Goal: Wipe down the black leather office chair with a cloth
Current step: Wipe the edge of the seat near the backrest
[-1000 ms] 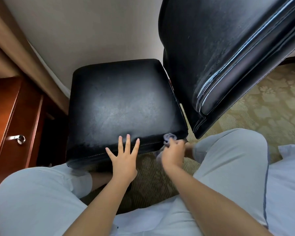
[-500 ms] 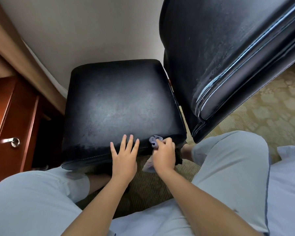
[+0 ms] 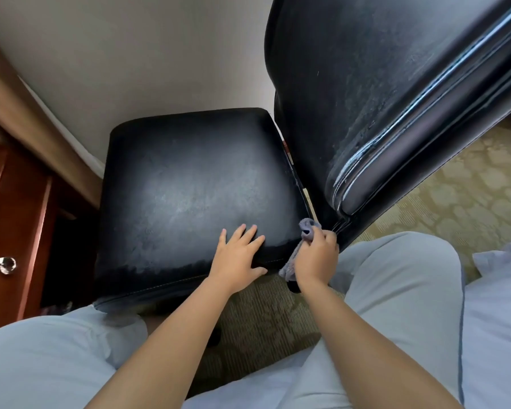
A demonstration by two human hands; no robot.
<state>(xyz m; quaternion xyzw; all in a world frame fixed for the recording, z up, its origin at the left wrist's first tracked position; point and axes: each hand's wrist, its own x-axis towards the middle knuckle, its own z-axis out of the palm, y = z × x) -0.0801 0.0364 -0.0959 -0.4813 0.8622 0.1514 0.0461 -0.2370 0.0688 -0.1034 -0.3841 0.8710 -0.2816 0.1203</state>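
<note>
The black leather chair fills the middle of the head view, its worn seat (image 3: 189,184) below me and its backrest (image 3: 366,84) rising at the right. My left hand (image 3: 236,258) lies flat with straight fingers on the seat's near edge. My right hand (image 3: 316,258) grips a small grey-purple cloth (image 3: 306,227) against the seat's near right corner, close to the foot of the backrest. Part of the cloth hangs down below my fist.
A reddish wooden cabinet (image 3: 9,219) with a metal handle (image 3: 3,264) stands at the left, under a wooden ledge (image 3: 27,125). A pale wall (image 3: 130,54) is behind the chair. Patterned carpet (image 3: 455,196) lies to the right. My knees in light trousers (image 3: 396,290) flank the seat.
My right hand with the cloth slid left along the seat's front edge, then back right and up to the near right corner. My left hand stays pressed on the seat.
</note>
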